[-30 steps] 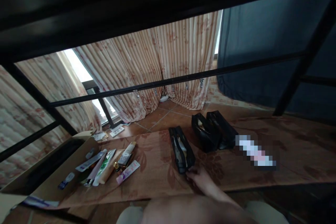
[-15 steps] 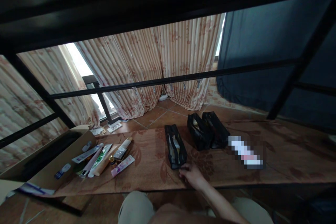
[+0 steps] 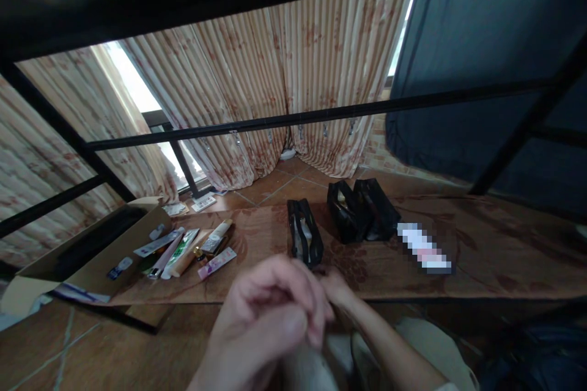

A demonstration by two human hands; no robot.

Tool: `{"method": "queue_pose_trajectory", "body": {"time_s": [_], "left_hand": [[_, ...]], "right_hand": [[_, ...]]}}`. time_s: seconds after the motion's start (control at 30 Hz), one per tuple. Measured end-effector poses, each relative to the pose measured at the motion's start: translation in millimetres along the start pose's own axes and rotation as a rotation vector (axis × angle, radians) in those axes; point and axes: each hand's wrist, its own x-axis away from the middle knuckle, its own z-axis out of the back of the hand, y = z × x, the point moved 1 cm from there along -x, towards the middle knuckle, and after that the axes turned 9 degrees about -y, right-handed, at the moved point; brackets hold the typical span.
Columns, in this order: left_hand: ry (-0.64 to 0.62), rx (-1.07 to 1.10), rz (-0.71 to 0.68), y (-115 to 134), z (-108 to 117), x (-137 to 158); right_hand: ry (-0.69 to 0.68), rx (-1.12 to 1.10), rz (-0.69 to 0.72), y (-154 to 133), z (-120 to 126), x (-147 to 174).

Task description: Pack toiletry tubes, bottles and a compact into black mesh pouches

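Observation:
Close to the camera, my left hand (image 3: 263, 324) is raised with loosely bent fingers and the thumb apart; nothing shows in it. Beyond it, my right hand (image 3: 337, 288) is closed at the near end of a black pouch (image 3: 316, 238), its fingertips blurred and partly covered by my left hand. The pouch has a clear top panel with a zip, and pale items show inside. To its right stand two similar pouches, one black (image 3: 343, 214) and another black (image 3: 378, 211), side by side.
An open cardboard box (image 3: 103, 259) stands at the left. Beside it lie several tubes (image 3: 181, 253), a small gold-capped bottle (image 3: 200, 255) and a pink-and-white packet (image 3: 217, 263). A blurred-out item (image 3: 426, 248) lies right. A black rail (image 3: 321, 115) crosses before the curtains.
My left hand has come up into view from below, in front of the pouch. My right hand stays by the pouch's near end. The whole view has shifted slightly.

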Motion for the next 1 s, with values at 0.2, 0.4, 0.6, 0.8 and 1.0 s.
{"method": "queue_pose_trajectory", "body": {"time_s": [0.2, 0.4, 0.6, 0.8, 1.0], "left_hand": [[0.114, -0.547, 0.386, -127, 9, -59], [-0.147, -1.03, 0.51, -173, -2, -80], [-0.211, -1.192, 0.477, -178, -6, -102], [-0.209, -1.191, 0.495, -186, -9, -101], [-0.219, -1.174, 0.485, -186, -11, -101]], "right_hand": [[-0.032, -0.125, -0.019, -6, 1, 9], [-0.06, -0.208, 0.029, -13, 3, 16], [-0.053, -0.278, 0.1, -22, 4, 18], [-0.029, -0.476, 0.238, -39, 1, 26], [-0.01, -0.653, 0.281, -58, -6, 27]]}}
